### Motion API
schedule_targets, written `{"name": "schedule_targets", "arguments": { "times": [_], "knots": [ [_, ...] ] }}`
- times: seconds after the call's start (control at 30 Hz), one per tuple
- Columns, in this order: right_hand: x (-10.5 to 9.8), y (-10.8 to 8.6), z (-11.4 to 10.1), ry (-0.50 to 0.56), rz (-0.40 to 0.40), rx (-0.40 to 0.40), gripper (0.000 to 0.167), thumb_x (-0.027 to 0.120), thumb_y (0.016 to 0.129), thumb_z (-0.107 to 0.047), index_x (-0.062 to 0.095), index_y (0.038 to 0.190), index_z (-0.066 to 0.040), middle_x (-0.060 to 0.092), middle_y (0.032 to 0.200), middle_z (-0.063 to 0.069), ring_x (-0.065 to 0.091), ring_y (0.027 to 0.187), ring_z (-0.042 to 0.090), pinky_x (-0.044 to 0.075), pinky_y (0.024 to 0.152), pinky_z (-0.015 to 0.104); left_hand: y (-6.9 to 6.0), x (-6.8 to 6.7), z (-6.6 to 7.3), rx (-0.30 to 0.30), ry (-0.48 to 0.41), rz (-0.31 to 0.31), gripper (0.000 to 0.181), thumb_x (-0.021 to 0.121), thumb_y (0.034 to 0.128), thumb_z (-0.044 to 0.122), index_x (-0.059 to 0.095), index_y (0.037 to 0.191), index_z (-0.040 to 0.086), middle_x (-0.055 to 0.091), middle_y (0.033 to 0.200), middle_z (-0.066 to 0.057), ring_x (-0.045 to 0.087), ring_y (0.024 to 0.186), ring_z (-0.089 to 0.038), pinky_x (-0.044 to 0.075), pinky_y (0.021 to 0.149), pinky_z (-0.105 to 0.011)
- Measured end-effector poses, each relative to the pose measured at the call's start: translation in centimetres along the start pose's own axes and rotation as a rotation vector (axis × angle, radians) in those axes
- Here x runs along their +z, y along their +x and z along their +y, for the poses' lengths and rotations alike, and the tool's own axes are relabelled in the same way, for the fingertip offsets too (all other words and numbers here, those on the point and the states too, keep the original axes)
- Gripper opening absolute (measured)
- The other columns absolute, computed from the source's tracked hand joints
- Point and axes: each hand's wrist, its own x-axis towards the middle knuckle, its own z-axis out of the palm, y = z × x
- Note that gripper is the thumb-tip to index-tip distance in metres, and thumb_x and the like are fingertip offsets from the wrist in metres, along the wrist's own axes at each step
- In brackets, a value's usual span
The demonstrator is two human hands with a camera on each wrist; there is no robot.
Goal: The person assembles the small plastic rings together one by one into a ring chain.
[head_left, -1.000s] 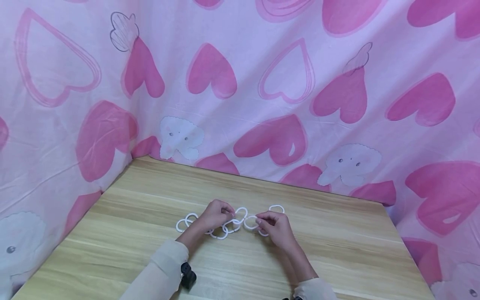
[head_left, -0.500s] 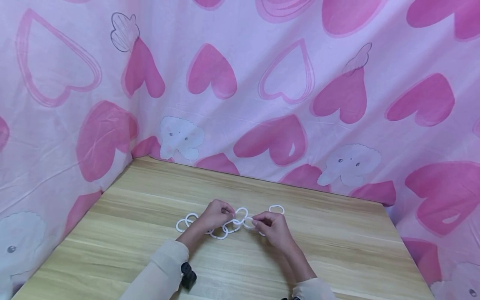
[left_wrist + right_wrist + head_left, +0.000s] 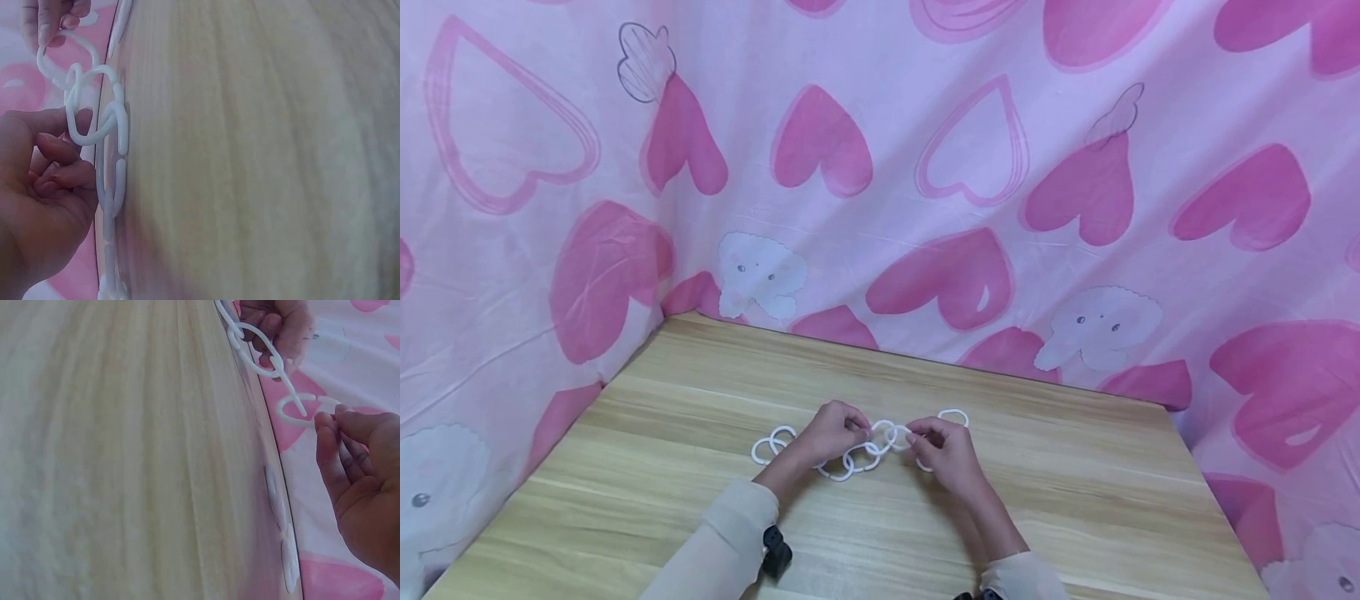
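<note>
A chain of smooth white oval links (image 3: 122, 134), plastic-looking, lies across a wood-grain table (image 3: 880, 542); behind it hangs a pink heart-print curtain (image 3: 895, 217). Over the chain's middle, the left hand (image 3: 835, 429) pinches the raised end link (image 3: 87, 142) between thumb and fingers. At the chain's right end, the right hand (image 3: 951, 454) pinches a C-shaped link (image 3: 281, 412), fingertips clamped on it; whether it hooks the end link is unclear. Right of the chain lie a half-hidden link (image 3: 925, 468) and a farther link (image 3: 952, 411).
</note>
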Motion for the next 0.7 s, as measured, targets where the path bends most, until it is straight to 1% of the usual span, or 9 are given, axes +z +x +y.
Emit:
{"name": "schedule_targets", "arguments": {
  "times": [0.1, 0.17, 0.23, 0.33, 0.47, 0.53, 0.7],
  "knots": [
    [-0.1, 0.3, 0.4, 0.015, 0.018, 0.018, 0.021, 0.068, 0.092, 0.004, 0.069, 0.112, 0.011, 0.071, 0.096, 0.03, 0.073, 0.073, 0.018, 0.058, 0.064, 0.019, 0.1, -0.1, -0.2, 0.072, 0.056, -0.024, 0.007, 0.069, 0.0882, -0.001, 0.074, 0.091, -0.004, 0.071, 0.075, -0.009, 0.057, 0.065, -0.008, 0.049, 0.059, -0.018],
    [-0.1, 0.4, 0.7, 0.021, 0.027, 0.012, 0.021, 0.067, 0.092, 0.006, 0.069, 0.112, 0.012, 0.071, 0.096, 0.031, 0.074, 0.072, 0.018, 0.059, 0.064, 0.02, 0.2, -0.1, -0.2, 0.114, 0.097, -0.039, 0.007, 0.069, 0.0888, 0.0, 0.075, 0.091, -0.003, 0.071, 0.075, -0.008, 0.057, 0.064, -0.007, 0.049, 0.059, -0.017],
    [-0.2, 0.5, 1.0, 0.016, 0.041, 0.007, 0.018, 0.066, 0.092, 0.006, 0.07, 0.109, 0.012, 0.071, 0.094, 0.031, 0.072, 0.07, 0.015, 0.059, 0.064, 0.02, 0.2, -0.1, -0.2, 0.146, 0.139, -0.052, 0.007, 0.07, 0.0892, 0.001, 0.076, 0.091, -0.002, 0.071, 0.075, -0.008, 0.056, 0.065, -0.007, 0.049, 0.06, -0.018],
    [-0.3, 0.5, 1.2, -0.007, 0.067, 0.006, 0.015, 0.067, 0.091, 0.007, 0.071, 0.105, 0.011, 0.071, 0.09, 0.029, 0.07, 0.069, 0.012, 0.058, 0.064, 0.02, 0.2, -0.1, -0.1, 0.164, 0.196, -0.063, 0.006, 0.071, 0.0899, 0.003, 0.077, 0.09, 0.002, 0.071, 0.075, -0.005, 0.056, 0.066, -0.006, 0.048, 0.061, -0.018],
    [-0.6, 0.6, 1.2, -0.022, 0.094, 0.02, 0.011, 0.068, 0.09, 0.008, 0.072, 0.1, 0.01, 0.072, 0.089, 0.027, 0.069, 0.07, 0.011, 0.058, 0.065, 0.019, 0.2, -0.1, -0.1, 0.154, 0.259, -0.072, 0.007, 0.071, 0.091, 0.004, 0.078, 0.089, 0.005, 0.071, 0.076, -0.002, 0.056, 0.068, -0.007, 0.047, 0.063, -0.018],
    [-0.8, 0.5, 1.2, -0.021, 0.098, 0.025, 0.01, 0.068, 0.089, 0.008, 0.072, 0.099, 0.009, 0.072, 0.089, 0.026, 0.069, 0.071, 0.011, 0.057, 0.066, 0.018, 0.3, 0.0, -0.1, 0.158, 0.286, -0.075, 0.007, 0.071, 0.0912, 0.004, 0.078, 0.089, 0.005, 0.071, 0.076, -0.002, 0.056, 0.068, -0.007, 0.047, 0.063, -0.018],
    [-0.9, 0.5, 1.3, -0.02, 0.103, 0.047, 0.009, 0.07, 0.088, 0.008, 0.072, 0.097, 0.009, 0.073, 0.09, 0.025, 0.068, 0.073, 0.01, 0.056, 0.068, 0.017, 0.4, 0.0, 0.0, 0.193, 0.347, -0.077, 0.007, 0.072, 0.0904, 0.004, 0.078, 0.088, 0.006, 0.073, 0.076, -0.002, 0.056, 0.066, -0.005, 0.049, 0.064, -0.019]
  ]
}}
